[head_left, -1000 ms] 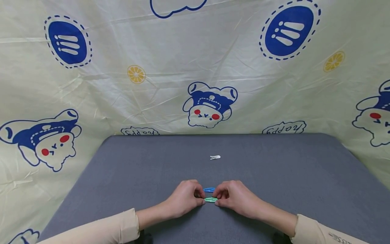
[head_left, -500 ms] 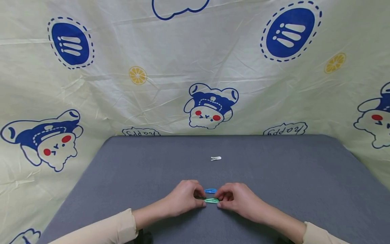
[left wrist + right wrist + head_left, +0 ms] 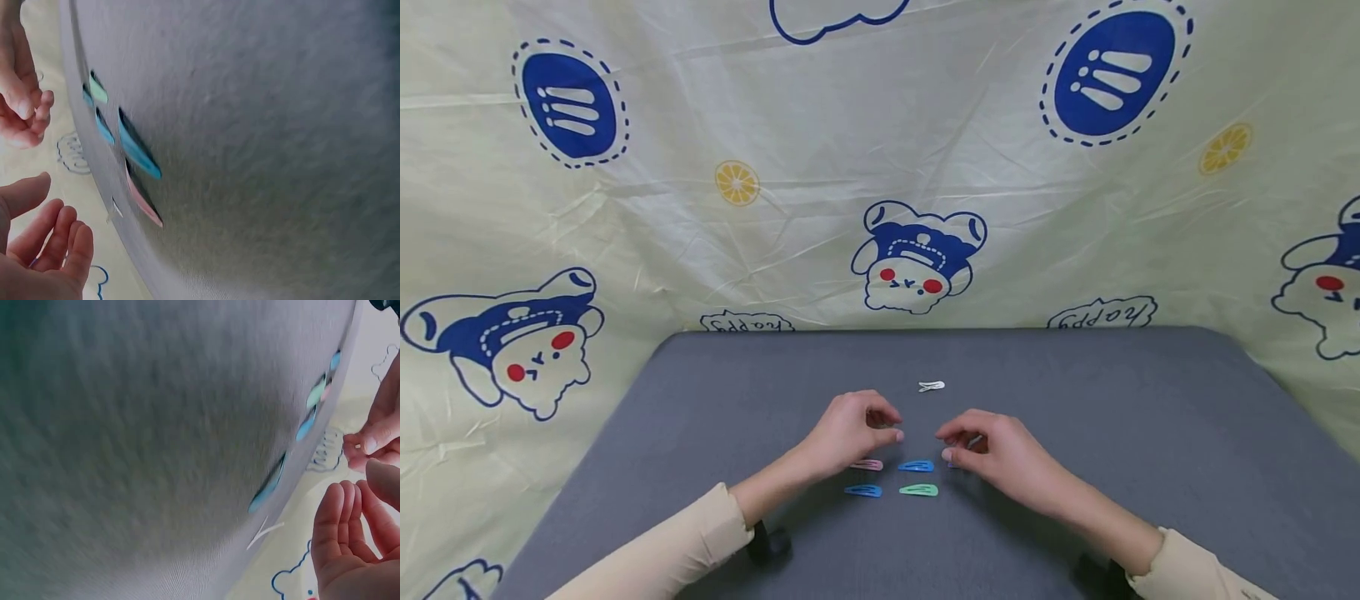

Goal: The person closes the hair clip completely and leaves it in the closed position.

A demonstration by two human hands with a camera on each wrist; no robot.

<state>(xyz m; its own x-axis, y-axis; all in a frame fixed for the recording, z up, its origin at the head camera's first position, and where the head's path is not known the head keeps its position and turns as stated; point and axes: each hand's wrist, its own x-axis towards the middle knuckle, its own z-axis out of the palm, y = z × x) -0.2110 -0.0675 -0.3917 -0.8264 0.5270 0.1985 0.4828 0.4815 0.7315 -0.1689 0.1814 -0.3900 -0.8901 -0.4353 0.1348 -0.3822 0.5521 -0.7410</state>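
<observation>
My left hand (image 3: 853,429) hovers above the table with fingers loosely bent, the thumb apart from them, holding nothing. Facing it, my right hand (image 3: 992,450) is raised too, its fingers bent and nothing between them. Below the hands lie several snap hair clips. A pink clip (image 3: 868,465) is partly covered by the left hand, with a blue clip (image 3: 862,491) nearer me. In the middle, another blue clip (image 3: 916,466) lies behind a green clip (image 3: 918,490). The right hand hides most of a further clip, which looks blue in the right wrist view (image 3: 267,490).
Farther back on the grey table (image 3: 737,392) lies a white hair clip (image 3: 931,386), its two parts spread open. Behind the table hangs a pale printed cloth (image 3: 805,250). Dark wrist straps show below both forearms.
Both hands have released the green clip, risen and moved away from me, spreading slightly apart. The pink and blue clips at left, hidden before, now show. The clips in the middle stay put.
</observation>
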